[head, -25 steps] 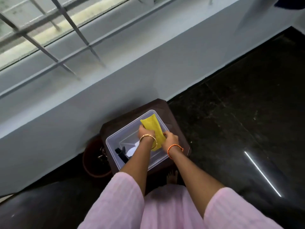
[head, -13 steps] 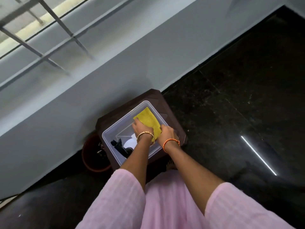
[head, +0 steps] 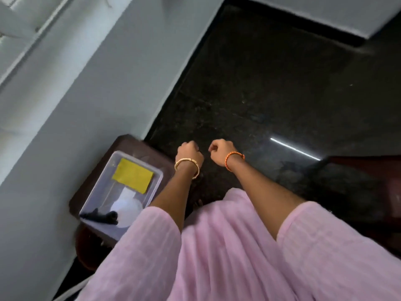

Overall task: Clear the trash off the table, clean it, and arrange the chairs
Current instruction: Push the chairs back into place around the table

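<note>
A folded yellow cloth lies flat in a clear plastic bin that stands on a dark brown stool by the wall. Inside the bin, nearer me, are a white round piece and a black object. My left hand, with a gold bangle, hovers to the right of the bin, fingers curled and holding nothing. My right hand, with an orange wrist band, is close beside it over the dark floor, also curled and holding nothing.
A grey wall runs along the left. Dark polished floor spreads ahead and to the right. A reddish-brown round container sits below the stool. A dark reddish piece of furniture stands at the right edge.
Both hands let go of the yellow cloth, which now lies folded in the bin. The hands lifted out and moved right. The view swung right and down.
</note>
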Tool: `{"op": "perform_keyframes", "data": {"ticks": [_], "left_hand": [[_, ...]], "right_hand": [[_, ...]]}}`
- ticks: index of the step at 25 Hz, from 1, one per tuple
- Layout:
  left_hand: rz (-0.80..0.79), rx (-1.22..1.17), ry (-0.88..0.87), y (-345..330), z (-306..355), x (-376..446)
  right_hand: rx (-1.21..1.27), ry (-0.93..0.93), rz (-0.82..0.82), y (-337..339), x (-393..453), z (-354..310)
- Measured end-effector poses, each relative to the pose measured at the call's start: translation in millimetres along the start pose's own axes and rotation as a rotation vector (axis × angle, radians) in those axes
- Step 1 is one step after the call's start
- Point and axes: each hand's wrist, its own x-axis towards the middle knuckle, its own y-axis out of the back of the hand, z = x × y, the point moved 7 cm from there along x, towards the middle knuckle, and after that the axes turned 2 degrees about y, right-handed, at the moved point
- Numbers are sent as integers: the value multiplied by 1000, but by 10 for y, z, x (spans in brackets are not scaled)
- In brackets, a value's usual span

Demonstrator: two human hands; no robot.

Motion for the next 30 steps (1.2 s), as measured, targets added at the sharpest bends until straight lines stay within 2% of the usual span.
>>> {"op": "perform_keyframes", "data": {"ticks": [5,8,12,18,24,27,30], "left_hand": [[-117,151,-235,-459,1598,47],[-213,267,-376,-806,2486,61],[-295,325,-573,-1168,3799,-81],[-397,381,-784,-1589,5203,45],[-482,421,-1026,-1846,6797,689],[-533,569,-1128,-1906,7466,985],[-557,615,-1221,-1977,8167,1009]], "right_hand": [[140,-145,226,1296,135,927],[197,-170,325,2091,210,1354],[268,-289,515,3235,-30,2024],[324,-418,680,4186,-149,2707],[415,-630,933,5258,29,3416],[514,-751,1089,5766,116,3542],[610,-774,1200,6213,281,3543]]}}
